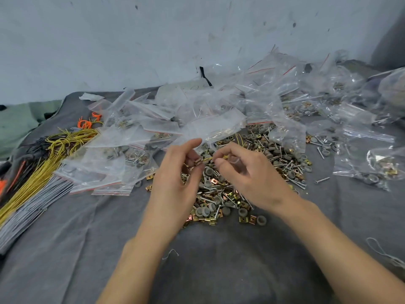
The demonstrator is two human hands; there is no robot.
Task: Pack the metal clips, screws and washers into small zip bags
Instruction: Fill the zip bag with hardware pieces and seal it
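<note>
A loose heap of brass clips, long screws and grey washers (221, 194) lies on the grey cloth (219, 260) in the middle. Both hands hover over its near half. My left hand (175, 185) pinches a few brass metal clips (198, 161) between thumb and fingers. My right hand (247, 172) is closed on a thin yellow wire (219, 158) that runs toward the clips; whether it also holds small parts is hidden by the fingers. Just behind the hands lies a clear zip bag (217, 128) with a red strip.
Empty zip bags (105, 163) are stacked at left, filled ones (370, 170) scattered at right and back. Yellow ties (50, 159), grey ties (32, 207) and orange ties (87, 122) lie far left. A stray screw (321, 180) and a grey cord (385, 255) lie right. A wall stands behind.
</note>
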